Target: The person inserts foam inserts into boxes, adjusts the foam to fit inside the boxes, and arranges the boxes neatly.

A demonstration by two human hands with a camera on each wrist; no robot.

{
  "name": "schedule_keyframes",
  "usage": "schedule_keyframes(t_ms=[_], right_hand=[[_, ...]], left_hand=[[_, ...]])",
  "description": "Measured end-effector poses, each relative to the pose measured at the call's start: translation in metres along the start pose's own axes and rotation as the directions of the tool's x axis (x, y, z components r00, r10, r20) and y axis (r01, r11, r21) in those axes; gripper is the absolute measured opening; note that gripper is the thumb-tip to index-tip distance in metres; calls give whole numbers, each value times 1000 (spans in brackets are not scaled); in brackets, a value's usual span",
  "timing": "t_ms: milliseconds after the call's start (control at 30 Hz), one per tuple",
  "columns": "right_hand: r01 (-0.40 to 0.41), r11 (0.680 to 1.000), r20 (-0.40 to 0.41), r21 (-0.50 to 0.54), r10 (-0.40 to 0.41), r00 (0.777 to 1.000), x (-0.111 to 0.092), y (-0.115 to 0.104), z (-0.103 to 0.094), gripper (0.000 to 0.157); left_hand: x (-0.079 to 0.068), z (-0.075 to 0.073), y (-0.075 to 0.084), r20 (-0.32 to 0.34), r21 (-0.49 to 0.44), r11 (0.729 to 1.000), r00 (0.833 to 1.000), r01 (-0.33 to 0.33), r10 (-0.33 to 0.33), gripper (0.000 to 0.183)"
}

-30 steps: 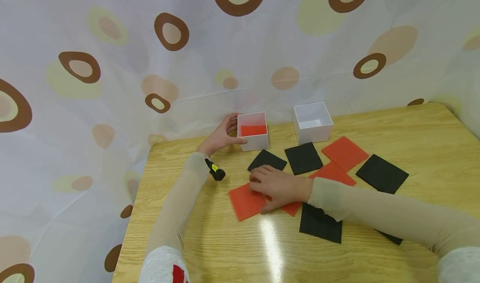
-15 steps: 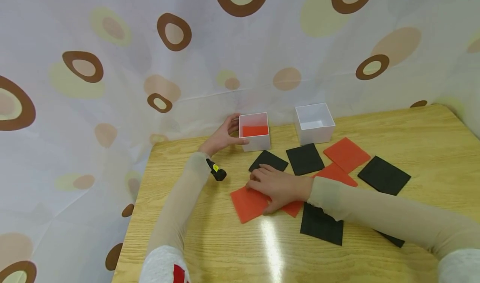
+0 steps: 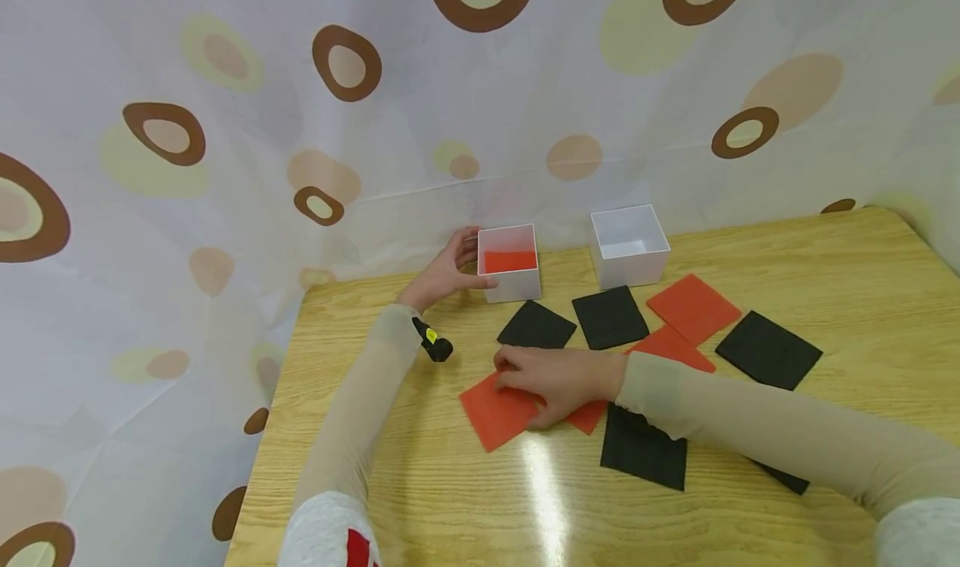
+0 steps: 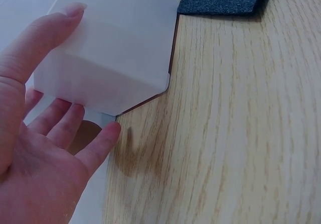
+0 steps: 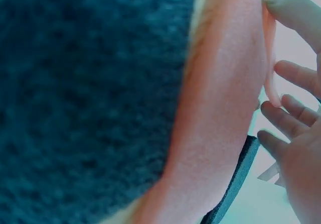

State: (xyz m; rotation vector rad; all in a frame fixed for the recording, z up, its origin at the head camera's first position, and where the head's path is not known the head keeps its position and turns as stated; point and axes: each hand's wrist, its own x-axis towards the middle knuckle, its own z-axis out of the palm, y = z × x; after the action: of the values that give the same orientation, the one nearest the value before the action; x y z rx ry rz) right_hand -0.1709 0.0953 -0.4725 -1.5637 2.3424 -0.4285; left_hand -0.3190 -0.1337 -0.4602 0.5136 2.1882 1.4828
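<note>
At the back of the table my left hand (image 3: 444,275) grips the left white box (image 3: 510,285), which has a red piece (image 3: 510,261) inside. In the left wrist view the thumb lies on one box wall and the fingers reach round another side. My right hand (image 3: 558,379) bends over a flat red felt square (image 3: 491,413), its fingers curled at the far edge and the thumb at the near one. The right wrist view shows the raised edge of this square (image 5: 271,48) between thumb and fingers. Another red square (image 3: 587,418) lies partly hidden under the hand.
A second white box (image 3: 630,250) stands at the back, right of the first. Black squares (image 3: 609,318) and red squares (image 3: 692,307) lie scattered on the wooden table (image 3: 420,484), some overlapping. A patterned curtain (image 3: 450,92) hangs behind the table.
The right fingers have drawn back off the black square and curled in on the red square, which has turned slightly. The left hand and its box stay in place.
</note>
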Motion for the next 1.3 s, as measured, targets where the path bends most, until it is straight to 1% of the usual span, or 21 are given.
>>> schedule_keyframes(t_ms=[67,133,200,300,400,633,767,933,1133,1300], right_hand=[[-17,1000,25,20,17,1000,0,-2,-2,56],[-11,1000,34,14,10,999,-1,-4,-3,56],[7,1000,29,-15,-7,1000,-1,-3,-3,56],[45,995,0,-86,-45,999,-2,-1,-2,54],[54,992,-10,-111,-56,998,-2,0,-1,54],[6,1000,22,-27,-6,1000,-5,0,-3,58],[16,999,9,-42,-15,1000,-7,1,-3,59],[22,998,4,-66,-22,1000,-8,0,-5,56],[-17,1000,-9,-10,17,1000,-17,-2,-17,54],[-55,998,-37,-18,54,998,-29,2,-31,57]], left_hand=[[0,0,0,3,0,1000,1000,0,0,102],[0,-1,0,4,-1,1000,1000,3,-3,101],[-1,-1,1,5,-2,1000,1000,4,-4,102],[-1,0,2,5,1,1000,1000,3,-3,101],[-3,0,3,8,4,1000,1000,-2,2,100],[-4,2,4,7,2,1000,1000,0,0,98],[-3,2,4,3,11,1000,1000,-2,2,98],[-3,1,2,-2,8,1000,1000,1,-1,99],[-3,1,1,-3,5,1000,1000,0,0,100],[-1,0,0,-1,-5,1000,1000,-8,8,102]])
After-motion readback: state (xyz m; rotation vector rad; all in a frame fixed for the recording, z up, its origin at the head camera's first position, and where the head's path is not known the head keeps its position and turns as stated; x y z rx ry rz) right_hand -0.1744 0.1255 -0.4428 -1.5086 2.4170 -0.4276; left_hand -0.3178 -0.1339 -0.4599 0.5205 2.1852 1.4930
